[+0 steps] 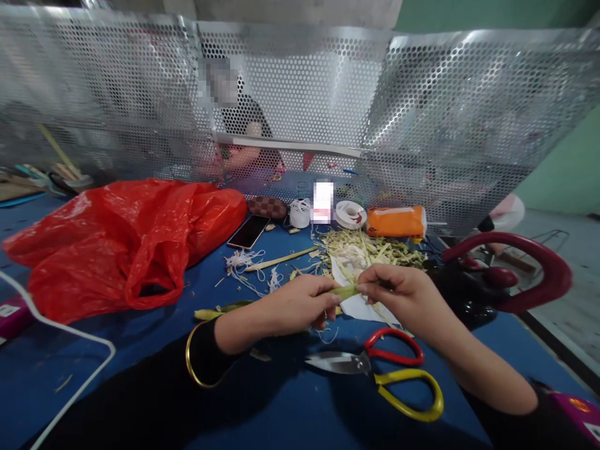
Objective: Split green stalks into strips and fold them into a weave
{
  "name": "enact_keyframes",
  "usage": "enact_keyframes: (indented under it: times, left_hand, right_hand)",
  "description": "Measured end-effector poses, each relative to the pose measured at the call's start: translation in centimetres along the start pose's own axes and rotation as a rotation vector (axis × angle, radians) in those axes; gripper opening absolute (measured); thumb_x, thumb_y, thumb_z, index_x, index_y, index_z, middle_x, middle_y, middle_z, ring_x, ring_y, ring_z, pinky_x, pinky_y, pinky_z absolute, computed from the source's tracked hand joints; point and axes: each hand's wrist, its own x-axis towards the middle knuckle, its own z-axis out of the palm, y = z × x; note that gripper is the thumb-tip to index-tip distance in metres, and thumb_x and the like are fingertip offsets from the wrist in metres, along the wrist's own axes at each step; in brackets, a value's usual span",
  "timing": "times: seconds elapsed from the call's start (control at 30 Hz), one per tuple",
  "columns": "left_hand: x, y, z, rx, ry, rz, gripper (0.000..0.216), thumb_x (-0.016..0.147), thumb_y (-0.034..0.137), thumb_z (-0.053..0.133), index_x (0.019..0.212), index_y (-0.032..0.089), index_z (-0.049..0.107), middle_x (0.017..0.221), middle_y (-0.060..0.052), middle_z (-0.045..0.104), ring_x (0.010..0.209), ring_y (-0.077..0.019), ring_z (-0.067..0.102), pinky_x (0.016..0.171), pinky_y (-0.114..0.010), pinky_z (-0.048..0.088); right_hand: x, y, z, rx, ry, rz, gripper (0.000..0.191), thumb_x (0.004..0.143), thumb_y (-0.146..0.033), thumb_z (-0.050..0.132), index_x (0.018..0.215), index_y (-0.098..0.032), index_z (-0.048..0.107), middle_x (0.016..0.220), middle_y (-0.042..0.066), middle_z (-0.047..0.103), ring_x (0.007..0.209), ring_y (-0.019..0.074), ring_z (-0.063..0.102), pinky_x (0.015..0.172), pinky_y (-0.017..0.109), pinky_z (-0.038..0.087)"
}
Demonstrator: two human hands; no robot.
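Your left grip [295, 306] and right grip [398, 297] both pinch a green leaf strip [344, 291] near the front edge of the bench [290, 406]. Scissors [375, 365] lie just nearer you, a red bag [126, 244] to the left, leaf scraps [375, 250] behind.

Left hand [300, 306]: is extending in from the lower left, fingertips pinching together.
Right hand [398, 292]: is extending in from the lower right, fingertips pinching, nearly meeting the left hand.
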Motion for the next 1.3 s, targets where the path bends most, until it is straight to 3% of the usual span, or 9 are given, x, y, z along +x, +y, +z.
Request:
enact_keyframes:
  times: [0.17, 0.33, 0.47, 0.6, 0.73, 0.93, 1.07, 1.17, 1.3]
  left_hand:
    - [0.5, -0.7, 1.0, -0.239, 0.044, -0.14, 0.043, 0.088, 0.053, 0.041, 0.081, 0.015, 0.06, 0.067, 0.0, 0.055, 0.046, -0.0077, 0.04, 0.045, -0.022, 0.034]
    - [0.4, -0.7, 1.2, -0.352, -0.01, -0.111, 0.039, 0.087, 0.049, 0.044, 0.085, 0.015, 0.064, 0.064, 0.001, 0.053, 0.047, -0.0077, 0.04, 0.046, -0.022, 0.034]
    - [0.2, -0.5, 0.7, -0.396, -0.061, -0.138, 0.038, 0.085, 0.048, 0.049, 0.081, 0.014, 0.065, 0.059, 0.005, 0.041, 0.043, -0.0051, 0.026, 0.042, -0.022, 0.018]
    - [0.3, -0.3, 0.6, -0.38, -0.001, -0.099, 0.037, 0.084, 0.048, 0.053, 0.074, 0.014, 0.061, 0.054, 0.007, 0.033, 0.043, -0.0057, 0.02, 0.044, -0.025, 0.009]
    - [0.3, -0.3, 0.7, -0.417, 0.055, -0.115, 0.035, 0.084, 0.048, 0.051, 0.069, 0.016, 0.055, 0.052, 0.008, 0.028, 0.044, -0.0067, 0.017, 0.045, -0.026, 0.008]
    - [0.4, -0.4, 0.5, -0.343, 0.032, -0.093, 0.038, 0.085, 0.049, 0.049, 0.073, 0.015, 0.059, 0.053, 0.008, 0.032, 0.045, -0.0068, 0.02, 0.045, -0.024, 0.012]
    - [0.6, -0.5, 0.8, -0.23, 0.073, -0.001, 0.036, 0.086, 0.051, 0.049, 0.085, 0.016, 0.06, 0.063, 0.004, 0.049, 0.049, -0.0073, 0.035, 0.047, -0.021, 0.025]
    - [0.5, -0.3, 1.1, -0.096, 0.111, 0.049, 0.025, 0.086, 0.039, 0.052, 0.081, 0.016, 0.061, 0.072, 0.0, 0.06, 0.056, -0.0093, 0.049, 0.055, -0.022, 0.038]
    - [0.3, 0.1, 1.3, 0.151, 0.197, 0.113, 0.022, 0.085, 0.028, 0.051, 0.077, 0.016, 0.068, 0.073, -0.003, 0.067, 0.069, -0.014, 0.059, 0.067, -0.025, 0.042]
  right_hand:
    - [-0.2, -0.6, 0.5, -0.062, 0.018, -0.078, 0.018, 0.083, -0.026, 0.057, 0.067, -0.02, 0.061, 0.061, 0.0, 0.059, 0.057, 0.014, 0.051, 0.055, 0.026, 0.039]
    - [-0.3, -1.1, 0.6, -0.073, 0.024, -0.155, 0.017, 0.083, -0.02, 0.056, 0.066, -0.02, 0.06, 0.066, 0.0, 0.062, 0.062, 0.0146, 0.055, 0.059, 0.026, 0.041]
    - [-0.3, -1.0, 0.8, -0.062, 0.034, -0.155, 0.016, 0.083, -0.022, 0.057, 0.068, -0.02, 0.061, 0.066, 0.0, 0.062, 0.061, 0.0141, 0.056, 0.058, 0.026, 0.041]
    - [-0.2, -0.5, 0.9, -0.003, 0.027, -0.113, 0.01, 0.083, -0.025, 0.059, 0.075, -0.02, 0.064, 0.069, 0.0, 0.066, 0.063, 0.015, 0.058, 0.059, 0.026, 0.044]
    - [-0.1, -0.3, 0.7, 0.044, 0.052, -0.182, 0.007, 0.082, -0.024, 0.063, 0.088, -0.022, 0.066, 0.083, 0.002, 0.07, 0.074, 0.0164, 0.063, 0.068, 0.028, 0.048]
    - [-0.1, -0.7, 0.1, 0.009, 0.041, -0.264, 0.012, 0.087, -0.02, 0.057, 0.079, -0.022, 0.066, 0.077, 0.002, 0.067, 0.072, 0.0158, 0.061, 0.067, 0.028, 0.047]
    - [-0.1, -1.0, 0.0, -0.017, 0.016, -0.228, 0.014, 0.086, -0.019, 0.056, 0.075, -0.021, 0.064, 0.074, 0.002, 0.066, 0.068, 0.015, 0.06, 0.064, 0.027, 0.046]
    - [-0.1, -1.0, 0.1, -0.026, -0.018, -0.222, 0.016, 0.086, -0.018, 0.054, 0.073, -0.021, 0.062, 0.072, 0.001, 0.065, 0.068, 0.0148, 0.06, 0.062, 0.026, 0.044]
    - [-0.3, -1.0, 0.5, -0.074, -0.06, -0.219, 0.016, 0.085, -0.015, 0.053, 0.074, -0.02, 0.063, 0.071, 0.001, 0.064, 0.067, 0.0146, 0.059, 0.061, 0.025, 0.042]
